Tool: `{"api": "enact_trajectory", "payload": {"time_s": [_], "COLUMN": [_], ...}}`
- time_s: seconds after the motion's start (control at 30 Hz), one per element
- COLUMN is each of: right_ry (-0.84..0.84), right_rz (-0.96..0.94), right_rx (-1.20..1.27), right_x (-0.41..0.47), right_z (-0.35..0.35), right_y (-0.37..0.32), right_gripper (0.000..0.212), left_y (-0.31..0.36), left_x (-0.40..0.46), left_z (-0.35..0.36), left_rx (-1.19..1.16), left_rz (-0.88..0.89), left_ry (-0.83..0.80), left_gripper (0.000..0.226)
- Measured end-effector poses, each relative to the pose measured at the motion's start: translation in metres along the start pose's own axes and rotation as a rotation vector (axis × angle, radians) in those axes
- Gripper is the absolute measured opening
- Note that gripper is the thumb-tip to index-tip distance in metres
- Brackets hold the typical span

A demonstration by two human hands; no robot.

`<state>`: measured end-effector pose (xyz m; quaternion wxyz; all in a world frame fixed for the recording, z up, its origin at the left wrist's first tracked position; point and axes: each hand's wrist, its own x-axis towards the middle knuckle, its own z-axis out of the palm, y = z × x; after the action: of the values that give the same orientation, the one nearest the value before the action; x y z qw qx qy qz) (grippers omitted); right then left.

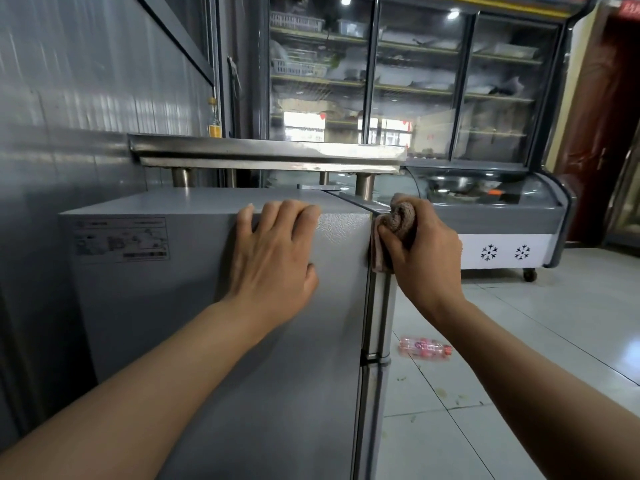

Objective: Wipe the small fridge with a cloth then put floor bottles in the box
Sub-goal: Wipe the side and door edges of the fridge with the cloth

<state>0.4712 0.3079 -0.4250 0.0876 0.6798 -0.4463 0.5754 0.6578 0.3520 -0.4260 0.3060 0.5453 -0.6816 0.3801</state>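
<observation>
Small grey fridge [214,306] front & centre, cloth [394,230] bunched at its top front corner, gripped in R hand [420,251]. L hand [273,258] flat on fridge side, fingers hooked over top edge, holding nothing. Bottle [425,348] lying on floor [519,341] below R forearm.

Print on the side label [121,240] at left of frame too blurred to read. Lower part of the small fridge [242,341] cut off by the bottom edge. Bottle [425,348] wording on the floor illegible. Fogged display-cabinet [415,81] contents indistinct.
</observation>
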Motion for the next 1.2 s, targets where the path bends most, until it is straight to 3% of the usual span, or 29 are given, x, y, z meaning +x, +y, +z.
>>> {"api": "enact_trajectory", "payload": {"time_s": [0.3, 0.83, 1.2], "right_ry": [0.082, 0.088, -0.137], "right_rz": [-0.081, -0.003, -0.237], "right_rx": [-0.066, -0.071, 0.018], "right_x": [0.0, -0.008, 0.017], "right_z": [0.008, 0.005, -0.019], "right_y": [-0.02, -0.009, -0.005], "right_gripper": [0.028, 0.03, 0.016], "left_y": [-0.019, -0.008, 0.01], "left_x": [-0.006, -0.006, 0.01], "left_z": [-0.002, -0.003, -0.01], "left_rx": [-0.02, -0.032, -0.029], "left_rz": [-0.028, 0.023, -0.101], "left_ry": [0.038, -0.013, 0.001], "left_gripper": [0.068, 0.068, 0.038]}}
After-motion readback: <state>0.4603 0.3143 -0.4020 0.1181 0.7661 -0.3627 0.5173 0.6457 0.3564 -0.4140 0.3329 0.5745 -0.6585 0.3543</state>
